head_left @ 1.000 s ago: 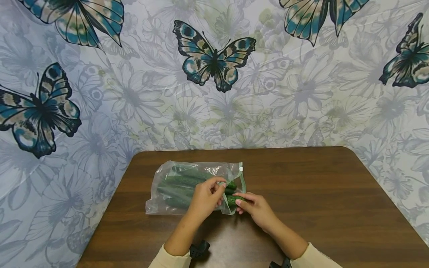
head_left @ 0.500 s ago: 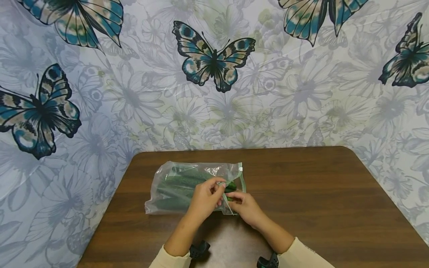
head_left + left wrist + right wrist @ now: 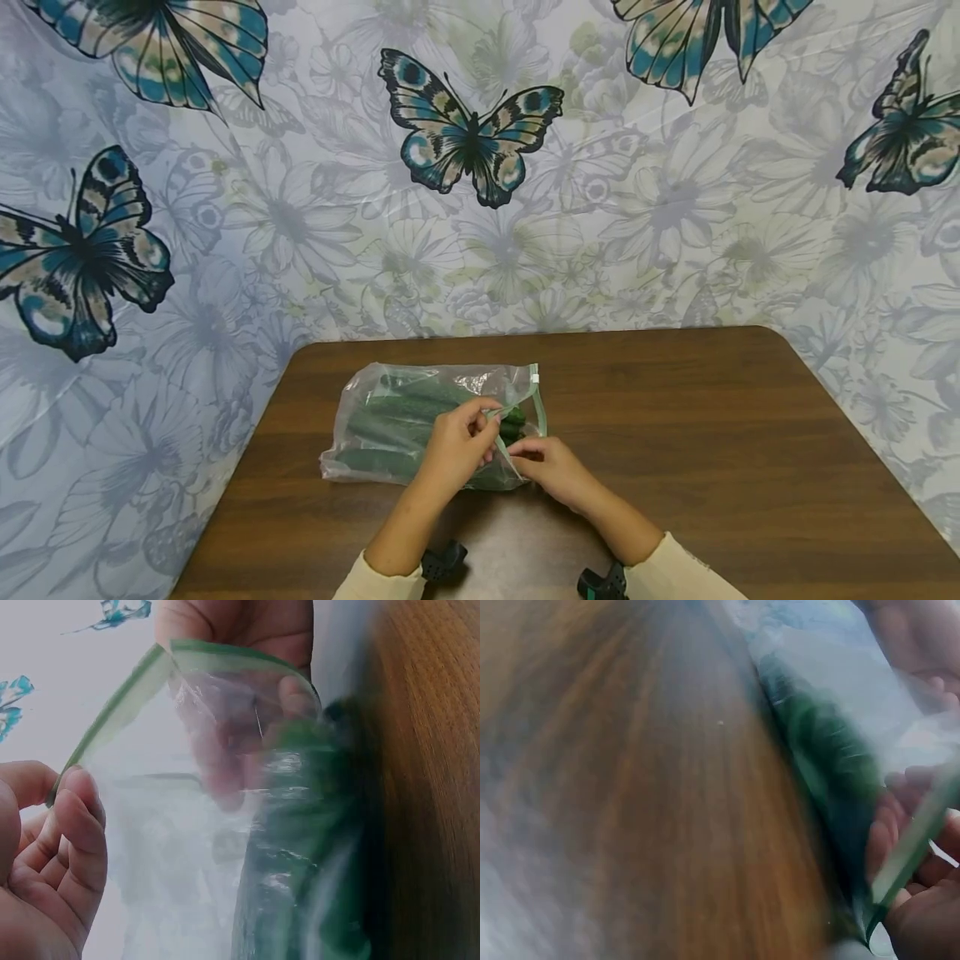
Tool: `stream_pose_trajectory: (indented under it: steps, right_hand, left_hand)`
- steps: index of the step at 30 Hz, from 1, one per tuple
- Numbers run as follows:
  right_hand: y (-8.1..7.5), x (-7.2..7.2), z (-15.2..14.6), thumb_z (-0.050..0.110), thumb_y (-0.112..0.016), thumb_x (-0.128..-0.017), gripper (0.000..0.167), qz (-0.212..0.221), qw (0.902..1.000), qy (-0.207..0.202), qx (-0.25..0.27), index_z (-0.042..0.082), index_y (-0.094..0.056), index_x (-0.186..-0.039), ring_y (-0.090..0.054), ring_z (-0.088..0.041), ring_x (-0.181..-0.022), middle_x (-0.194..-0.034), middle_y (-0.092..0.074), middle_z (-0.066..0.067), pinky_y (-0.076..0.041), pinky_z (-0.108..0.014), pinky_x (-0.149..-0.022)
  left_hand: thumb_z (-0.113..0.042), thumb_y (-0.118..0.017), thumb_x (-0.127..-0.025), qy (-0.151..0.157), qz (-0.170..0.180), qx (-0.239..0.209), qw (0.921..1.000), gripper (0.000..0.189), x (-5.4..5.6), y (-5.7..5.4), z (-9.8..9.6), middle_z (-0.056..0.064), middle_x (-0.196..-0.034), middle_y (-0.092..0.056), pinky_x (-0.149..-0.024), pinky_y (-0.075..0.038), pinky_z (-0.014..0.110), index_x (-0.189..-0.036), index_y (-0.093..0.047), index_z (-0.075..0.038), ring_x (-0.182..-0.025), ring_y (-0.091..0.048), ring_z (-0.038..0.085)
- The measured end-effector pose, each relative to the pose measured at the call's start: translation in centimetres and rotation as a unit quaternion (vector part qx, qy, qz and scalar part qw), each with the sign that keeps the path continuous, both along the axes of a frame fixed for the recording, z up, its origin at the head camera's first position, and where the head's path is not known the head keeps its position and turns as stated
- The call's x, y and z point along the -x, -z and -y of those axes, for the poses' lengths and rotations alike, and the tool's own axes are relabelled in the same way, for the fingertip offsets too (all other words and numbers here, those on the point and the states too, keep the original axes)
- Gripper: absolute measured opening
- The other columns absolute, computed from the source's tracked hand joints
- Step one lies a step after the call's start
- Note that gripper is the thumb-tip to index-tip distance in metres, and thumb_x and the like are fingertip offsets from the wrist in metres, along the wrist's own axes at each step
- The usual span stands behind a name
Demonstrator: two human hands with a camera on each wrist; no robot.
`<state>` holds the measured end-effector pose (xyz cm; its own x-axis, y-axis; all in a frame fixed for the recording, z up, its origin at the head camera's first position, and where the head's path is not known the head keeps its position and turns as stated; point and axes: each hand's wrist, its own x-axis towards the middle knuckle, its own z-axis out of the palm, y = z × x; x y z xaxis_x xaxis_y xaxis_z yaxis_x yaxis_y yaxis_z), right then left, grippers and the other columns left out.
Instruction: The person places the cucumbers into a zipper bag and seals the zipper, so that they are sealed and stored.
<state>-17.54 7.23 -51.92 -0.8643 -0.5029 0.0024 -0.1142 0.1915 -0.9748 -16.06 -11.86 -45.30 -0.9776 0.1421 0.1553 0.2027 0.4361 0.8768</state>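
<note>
A clear zip bag (image 3: 341,457) with a green zip edge lies on the table, its mouth toward the right. Several cucumbers (image 3: 393,408) show through its film. My left hand (image 3: 457,446) pinches the green edge between thumb and fingers and lifts it, so the mouth gapes. At that mouth is my right hand (image 3: 555,475); the left wrist view has its extended fingers (image 3: 221,750) behind the clear film, inside the bag, beside the end of the nearest cucumber (image 3: 292,825). The right wrist view is blurred, with the fingers by the green edge (image 3: 911,844).
The brown wooden table (image 3: 712,433) extends around the bag, widest to the right. A butterfly-print cloth (image 3: 600,250) hangs behind its far edge. Black wrist devices (image 3: 444,562) sit at both cuffs.
My right hand has moved left into the bag mouth, and the near cucumber has slid from the opening into the bag. My left hand keeps its pinch on the edge.
</note>
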Motion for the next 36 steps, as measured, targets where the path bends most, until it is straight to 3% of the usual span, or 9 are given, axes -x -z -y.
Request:
stream_pose_trajectory:
  steps: [6, 13, 22, 29, 33, 36]
  right_hand:
    - [-0.8, 0.6, -0.8, 0.016, -0.062, -0.100, 0.030, 0.037, 0.9983, 0.008, 0.045, -0.003, -0.068, -0.123, -0.066, -0.015, -0.090, -0.113, -0.071, -0.019, -0.057, -0.026, -0.078]
    - [-1.9, 1.3, -2.0, 0.017, -0.062, -0.101, 0.033, 0.005, 0.9935, 0.056, 0.099, -0.007, -0.064, -0.125, -0.065, -0.014, -0.083, -0.110, -0.066, -0.032, -0.057, -0.026, -0.074]
    - [-1.8, 1.8, -2.8, 0.015, -0.061, -0.101, 0.037, -0.025, 0.9888, 0.078, 0.124, -0.013, -0.060, -0.125, -0.061, -0.010, -0.078, -0.097, -0.070, -0.006, -0.057, -0.029, -0.071]
    - [-2.0, 2.3, -3.4, 0.013, -0.061, -0.101, 0.031, -0.036, 0.9858, 0.092, 0.135, -0.009, -0.063, -0.122, -0.063, -0.014, -0.079, -0.095, -0.070, -0.002, -0.057, -0.028, -0.069]
    - [-2.3, 2.6, -3.9, 0.014, -0.063, -0.100, 0.032, -0.035, 0.9855, 0.102, 0.131, -0.009, -0.063, -0.122, -0.067, -0.016, -0.088, -0.099, -0.071, 0.001, -0.059, -0.028, -0.077]
    - [-2.5, 2.7, -4.1, 0.017, -0.064, -0.100, 0.035, -0.037, 0.9867, 0.103, 0.121, -0.007, -0.063, -0.125, -0.069, -0.013, -0.100, -0.109, -0.073, 0.000, -0.060, -0.029, -0.086]
  left_hand:
    - [-0.018, -0.061, -0.101, -0.010, 0.005, -0.005, 0.9999, 0.022, -0.1, -0.5, 0.0, 0.001, -0.069, -0.062, -0.047, -0.053, 0.029, -0.120, -0.070, -0.012, -0.051, -0.062, 0.015]
    - [-0.017, -0.061, -0.100, -0.021, -0.006, -0.016, 0.9996, 0.021, -0.3, -1.1, -0.1, 0.001, -0.070, -0.062, -0.047, -0.053, 0.029, -0.119, -0.070, -0.011, -0.053, -0.062, 0.015]
    - [-0.010, -0.059, -0.097, -0.036, -0.015, -0.037, 0.9986, 0.018, -0.6, -1.2, 0.0, 0.002, -0.070, -0.062, -0.046, -0.052, 0.028, -0.110, -0.072, -0.011, -0.052, -0.062, 0.016]
    - [-0.007, -0.057, -0.096, -0.034, -0.035, -0.043, 0.9979, 0.019, -1.0, -1.3, -0.2, 0.000, -0.066, -0.060, -0.044, -0.048, 0.025, -0.106, -0.072, -0.015, -0.053, -0.063, 0.028]
    - [-0.006, -0.057, -0.094, -0.032, -0.057, -0.045, 0.9969, 0.019, -1.2, -1.6, -0.4, -0.002, -0.063, -0.059, -0.044, -0.048, 0.026, -0.105, -0.072, -0.012, -0.053, -0.062, 0.032]
    - [-0.004, -0.058, -0.093, -0.033, -0.077, -0.039, 0.9957, 0.018, -1.4, -1.8, -0.5, -0.004, -0.062, -0.058, -0.045, -0.050, 0.027, -0.105, -0.072, -0.009, -0.050, -0.061, 0.025]
